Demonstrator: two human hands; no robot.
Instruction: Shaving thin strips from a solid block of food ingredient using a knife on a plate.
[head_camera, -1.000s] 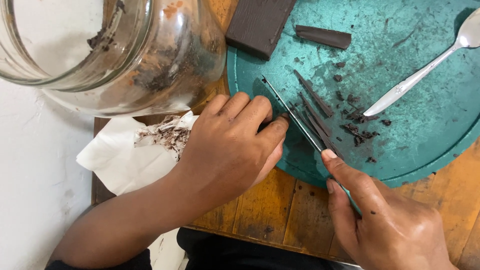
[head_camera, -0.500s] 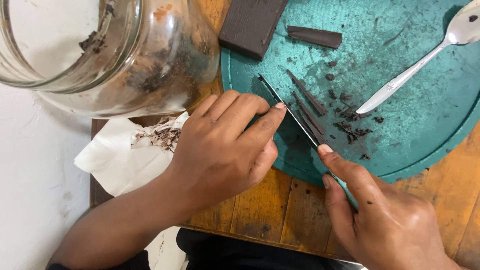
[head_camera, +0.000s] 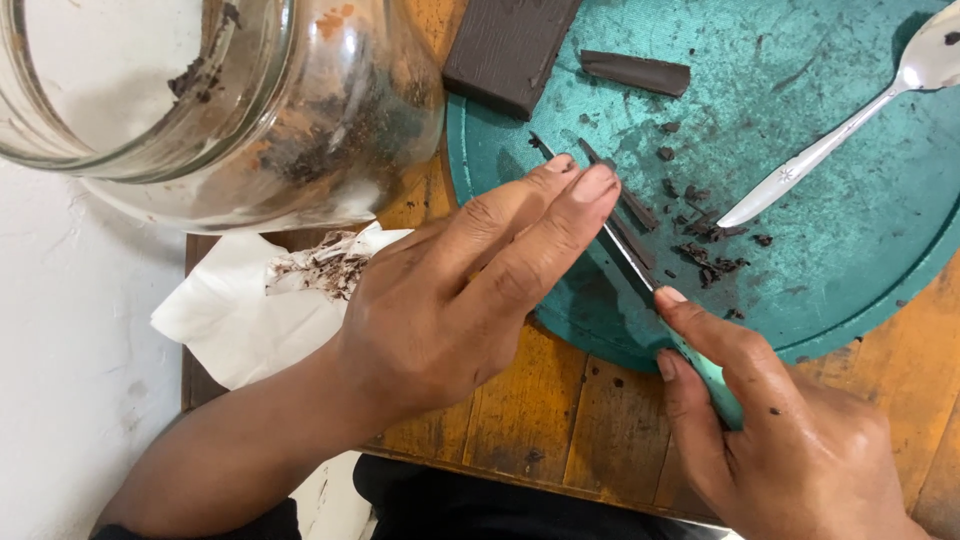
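In the head view, the left hand (head_camera: 450, 290) reaches in from the lower left of the frame, its forearm running diagonally up toward the centre. Its fingers (head_camera: 560, 215) are stretched out straight and held close together, palm down, with the fingertips laid on the back of the knife (head_camera: 620, 240) blade near its tip; it grips nothing.

The right hand (head_camera: 770, 440) comes in from the lower right, curled tight around the knife's teal handle, the forefinger lying along the top toward the blade. The blade slants up and to the left across the round teal cutting board (head_camera: 830, 250), which fills the upper right of the frame and rests on the wooden counter (head_camera: 560, 420).

Thin dark chocolate strips (head_camera: 632, 205) and crumbs lie just beside the blade. A dark chocolate block (head_camera: 505, 50) sits at the board's top left edge, with a cut slice (head_camera: 635, 72) near it. A spoon (head_camera: 830, 145) lies at the upper right. A smeared glass jar (head_camera: 230, 100) fills the upper left, a soiled white napkin (head_camera: 260, 300) below it.
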